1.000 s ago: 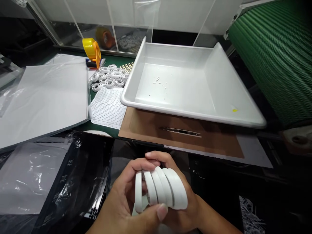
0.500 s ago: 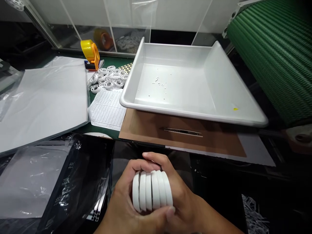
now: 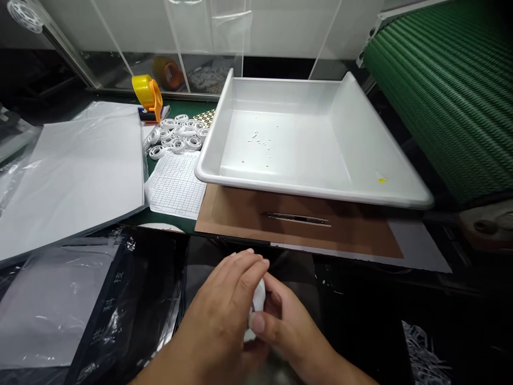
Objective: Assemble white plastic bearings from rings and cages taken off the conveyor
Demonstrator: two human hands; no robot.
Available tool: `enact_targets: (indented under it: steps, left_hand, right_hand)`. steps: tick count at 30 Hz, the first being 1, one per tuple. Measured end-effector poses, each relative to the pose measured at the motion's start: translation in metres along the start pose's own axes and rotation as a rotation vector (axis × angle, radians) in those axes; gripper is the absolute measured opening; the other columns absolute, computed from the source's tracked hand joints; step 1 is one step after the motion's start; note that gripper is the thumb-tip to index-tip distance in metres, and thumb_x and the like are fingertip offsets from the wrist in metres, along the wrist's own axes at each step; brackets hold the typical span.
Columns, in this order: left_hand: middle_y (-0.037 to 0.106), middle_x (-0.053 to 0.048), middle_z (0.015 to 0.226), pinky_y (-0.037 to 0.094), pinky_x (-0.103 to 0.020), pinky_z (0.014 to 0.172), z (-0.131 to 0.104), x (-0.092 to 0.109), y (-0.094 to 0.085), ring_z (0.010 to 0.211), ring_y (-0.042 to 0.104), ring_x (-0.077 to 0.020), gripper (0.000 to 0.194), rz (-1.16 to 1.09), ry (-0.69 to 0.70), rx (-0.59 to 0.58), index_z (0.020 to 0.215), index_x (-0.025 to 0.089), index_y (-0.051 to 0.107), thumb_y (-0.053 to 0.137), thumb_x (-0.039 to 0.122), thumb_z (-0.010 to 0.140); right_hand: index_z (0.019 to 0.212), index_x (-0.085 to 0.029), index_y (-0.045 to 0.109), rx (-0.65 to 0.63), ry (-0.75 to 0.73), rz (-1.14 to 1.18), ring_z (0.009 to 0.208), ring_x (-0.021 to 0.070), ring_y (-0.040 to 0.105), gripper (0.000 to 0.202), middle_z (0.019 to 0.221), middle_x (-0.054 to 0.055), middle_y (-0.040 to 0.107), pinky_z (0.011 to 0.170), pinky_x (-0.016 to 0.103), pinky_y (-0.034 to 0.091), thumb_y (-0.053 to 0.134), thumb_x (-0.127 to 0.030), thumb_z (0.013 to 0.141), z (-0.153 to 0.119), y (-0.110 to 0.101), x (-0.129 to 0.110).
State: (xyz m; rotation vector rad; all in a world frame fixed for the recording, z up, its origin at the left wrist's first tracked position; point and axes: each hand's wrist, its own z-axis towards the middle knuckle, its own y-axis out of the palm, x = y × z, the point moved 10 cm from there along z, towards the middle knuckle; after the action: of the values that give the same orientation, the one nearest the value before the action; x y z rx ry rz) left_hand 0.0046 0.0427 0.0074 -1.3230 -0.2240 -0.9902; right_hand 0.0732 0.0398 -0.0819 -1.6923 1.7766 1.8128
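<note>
My left hand point(image 3: 224, 302) and my right hand point(image 3: 290, 329) are cupped together low in the middle of the view, both closed around a stack of white round parts point(image 3: 259, 295). Only a sliver of the stack shows between the hands; the back and fingers of my left hand cover most of it. My right thumb presses on its near side. Beyond the hands, on the bench, lies a pile of loose white plastic rings point(image 3: 178, 144).
A large white tray point(image 3: 312, 195) rests over brown cardboard point(image 3: 236, 206), where a thin knife-like tool point(image 3: 296, 218) lies. Left are a gridded sheet point(image 3: 176, 184), bagged white sheets point(image 3: 80, 171) and a tape dispenser point(image 3: 154, 99). A green ribbed belt point(image 3: 449, 96) slopes at right.
My left hand has rolled over the top of the stack, hiding the row of white edges seen before. My right hand has shifted slightly with it, and the camera view has tilted a little.
</note>
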Motion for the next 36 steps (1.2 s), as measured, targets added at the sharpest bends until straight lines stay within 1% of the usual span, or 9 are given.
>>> enact_targets:
  steps: [3,7,13,21,25,28,32,34,36]
  left_hand:
    - [0.058,-0.012,0.159,0.055,-0.042,0.118,-0.009,-0.011,-0.002,0.141,0.062,-0.0318,0.099,-0.335,-0.176,-0.112,0.165,0.035,0.030,0.084,0.020,0.084]
    - [0.070,-0.012,0.141,0.063,-0.044,0.104,-0.031,-0.035,0.001,0.124,0.072,-0.0346,0.073,-0.634,-0.344,0.023,0.152,0.034,0.056,0.088,0.035,0.086]
    - [0.076,-0.009,0.112,0.064,-0.030,0.077,-0.033,-0.038,0.005,0.089,0.076,-0.0235,0.064,-0.716,-0.228,0.328,0.138,0.027,0.065,0.087,0.053,0.084]
    - [0.073,-0.005,0.096,0.056,-0.022,0.058,-0.026,-0.030,-0.004,0.062,0.064,-0.0125,0.059,-0.681,-0.216,0.426,0.133,0.025,0.057,0.082,0.054,0.088]
    - [0.068,0.001,0.082,0.055,-0.021,0.059,-0.024,-0.032,0.001,0.061,0.063,-0.0121,0.052,-0.780,-0.218,0.414,0.126,0.027,0.058,0.084,0.050,0.087]
    - [0.071,0.000,0.085,0.056,-0.021,0.062,-0.026,-0.033,0.002,0.065,0.066,-0.0128,0.053,-0.842,-0.210,0.398,0.124,0.027,0.061,0.087,0.051,0.084]
    - [0.073,-0.003,0.093,0.055,-0.020,0.066,-0.034,-0.046,0.005,0.072,0.067,-0.0131,0.058,-0.886,-0.347,0.336,0.123,0.026,0.066,0.092,0.052,0.078]
    - [0.072,-0.002,0.089,0.053,-0.018,0.064,-0.036,-0.051,0.011,0.072,0.065,-0.0126,0.058,-0.973,-0.426,0.274,0.121,0.025,0.068,0.094,0.050,0.076]
    - [0.071,-0.001,0.090,0.052,-0.018,0.064,-0.036,-0.050,0.019,0.073,0.065,-0.0120,0.055,-1.128,-0.468,0.191,0.120,0.026,0.067,0.094,0.045,0.076]
  right_hand:
    - [0.129,-0.017,0.066,-0.049,0.023,0.100,0.087,0.0206,0.065,0.065,0.101,0.007,0.066,0.073,0.024,0.052,0.093,-0.060,0.088,0.000,0.010,0.000]
    - [0.125,-0.016,0.068,-0.108,0.097,0.218,0.074,0.0176,0.064,0.056,0.094,0.007,0.065,0.065,0.022,0.050,0.081,-0.063,0.097,-0.007,0.023,0.001]
    - [0.124,-0.021,0.071,-0.055,0.127,0.236,0.086,0.0191,0.065,0.044,0.098,0.006,0.065,0.074,0.023,0.051,0.073,-0.061,0.106,-0.014,0.029,-0.001]
    - [0.140,-0.024,0.066,0.005,0.163,0.171,0.093,0.0196,0.060,0.054,0.108,0.006,0.060,0.080,0.024,0.049,0.075,-0.064,0.103,-0.018,0.024,-0.002]
    - [0.157,-0.027,0.053,0.027,0.197,0.161,0.094,0.0232,0.064,0.075,0.113,0.008,0.064,0.086,0.032,0.054,0.076,-0.069,0.100,-0.021,0.020,0.004]
    - [0.154,-0.025,0.058,0.014,0.190,0.044,0.094,0.0243,0.067,0.074,0.113,0.008,0.068,0.097,0.038,0.054,0.071,-0.074,0.100,-0.023,0.011,0.004]
    - [0.136,-0.031,0.073,0.125,-0.179,-0.463,0.084,0.0203,0.068,0.037,0.097,0.004,0.073,0.085,0.030,0.056,0.076,-0.052,0.106,-0.027,-0.016,-0.045]
    - [0.135,-0.036,0.073,0.130,-0.469,-0.747,0.080,0.0190,0.067,0.031,0.095,0.002,0.072,0.076,0.028,0.054,0.078,-0.033,0.105,-0.036,-0.009,-0.080]
    - [0.142,-0.035,0.069,-0.017,-0.629,-0.923,0.071,0.0186,0.063,0.035,0.089,0.002,0.070,0.069,0.030,0.050,0.074,-0.029,0.108,-0.040,0.012,-0.093]
